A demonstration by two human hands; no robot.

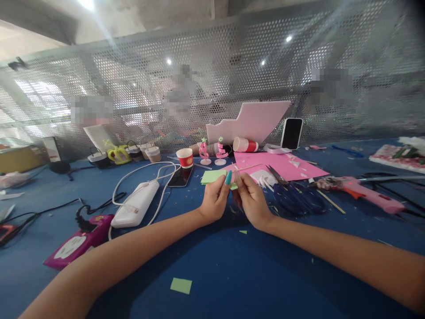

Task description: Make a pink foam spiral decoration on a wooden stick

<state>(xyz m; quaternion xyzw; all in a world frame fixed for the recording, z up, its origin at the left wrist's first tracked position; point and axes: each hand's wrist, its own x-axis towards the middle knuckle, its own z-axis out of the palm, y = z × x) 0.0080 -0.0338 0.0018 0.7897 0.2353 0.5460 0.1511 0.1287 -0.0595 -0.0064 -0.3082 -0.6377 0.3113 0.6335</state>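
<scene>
My left hand [215, 198] and my right hand [254, 200] meet above the blue table, thumbs up and fingers curled inward. Between their fingertips is a small piece of green paper [234, 186], mostly covered by the fingers. A larger green sheet [210, 177] shows just behind my left hand. A thin stick [249, 167] passes behind the fingertips; whether it is held, I cannot tell. Blue-handled scissors [299, 198] lie to the right of my right hand, partly over pink paper [308, 169]. Nearer me, a green rectangle of paper [181, 285] lies flat.
A pink glue gun [375, 195] rests at right. A white power bank [136, 204] with its cable and a purple power strip [78, 243] are at left. Behind stand a red paper cup [185, 157], two pink spiral ornaments [204, 153] and a phone [292, 134].
</scene>
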